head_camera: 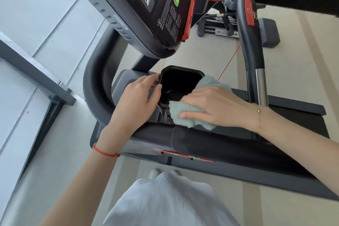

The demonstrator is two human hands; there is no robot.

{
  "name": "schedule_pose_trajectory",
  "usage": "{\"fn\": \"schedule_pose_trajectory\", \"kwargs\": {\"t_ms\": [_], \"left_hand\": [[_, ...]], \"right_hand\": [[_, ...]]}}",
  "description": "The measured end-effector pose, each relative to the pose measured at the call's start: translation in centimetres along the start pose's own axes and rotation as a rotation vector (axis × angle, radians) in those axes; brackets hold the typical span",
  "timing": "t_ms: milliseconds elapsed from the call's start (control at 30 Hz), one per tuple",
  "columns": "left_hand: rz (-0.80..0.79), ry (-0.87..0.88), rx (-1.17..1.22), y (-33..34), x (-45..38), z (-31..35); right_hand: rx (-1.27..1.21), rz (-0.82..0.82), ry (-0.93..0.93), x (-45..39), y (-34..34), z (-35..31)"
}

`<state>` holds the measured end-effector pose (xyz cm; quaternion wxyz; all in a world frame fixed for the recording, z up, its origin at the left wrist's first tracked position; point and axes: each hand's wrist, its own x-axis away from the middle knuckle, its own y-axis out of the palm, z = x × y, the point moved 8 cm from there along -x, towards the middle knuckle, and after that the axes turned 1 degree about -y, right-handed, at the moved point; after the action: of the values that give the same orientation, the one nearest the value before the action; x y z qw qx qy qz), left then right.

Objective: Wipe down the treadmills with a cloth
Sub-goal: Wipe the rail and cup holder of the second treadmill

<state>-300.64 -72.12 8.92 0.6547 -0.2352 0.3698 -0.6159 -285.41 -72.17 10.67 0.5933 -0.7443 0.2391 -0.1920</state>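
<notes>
I stand at the side of a dark treadmill, its black handrail running across in front of me. A black cup holder sits below the console. My left hand rests on the holder's left rim, thumb hooked over the edge. My right hand presses a light teal cloth against the holder's right and near rim, fingers flat on the cloth.
A curved upright handle with a chrome section and red pad rises at the right. A thin red safety cord hangs beside it. Another machine stands beyond. A grey window frame lies left.
</notes>
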Motion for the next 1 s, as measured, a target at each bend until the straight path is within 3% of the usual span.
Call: {"fn": "schedule_pose_trajectory", "kwargs": {"t_ms": [133, 200, 333, 400, 467, 533, 600, 733, 1000], "left_hand": [[-0.006, -0.007, 0.01, 0.1, 0.0, 0.0], [-0.009, -0.006, 0.014, 0.0, 0.0, 0.0], [-0.012, -0.019, 0.002, -0.1, 0.1, 0.1], [-0.003, -0.018, -0.011, -0.3, 0.4, 0.4], [0.018, -0.004, -0.071, -0.5, 0.8, 0.7], [0.032, -0.013, -0.116, -0.6, 1.2, 1.0], [0.055, -0.046, -0.116, -0.8, 1.7, 1.2], [0.124, -0.069, -0.138, -1.3, 3.1, 1.4], [0.232, -0.204, -0.158, -2.1, 5.0, 0.8]], "right_hand": [[-0.013, 0.022, 0.086, -2.1, 1.0, -1.7], [0.012, 0.109, 0.043, -0.8, 0.5, -1.5], [-0.051, 0.06, -0.059, 1.5, 0.9, 0.1], [-0.161, 0.168, 0.007, 1.0, -0.4, 1.1], [-0.254, 0.398, 0.095, 0.3, -3.2, 2.7], [-0.184, 0.516, 0.102, -0.9, -5.3, 3.7], [-0.056, 0.456, 0.022, -3.7, -5.2, 3.5], [0.112, 0.094, -0.136, -8.0, -0.1, 2.8], [0.072, -0.026, -0.458, -8.3, 1.5, -0.9]]}}
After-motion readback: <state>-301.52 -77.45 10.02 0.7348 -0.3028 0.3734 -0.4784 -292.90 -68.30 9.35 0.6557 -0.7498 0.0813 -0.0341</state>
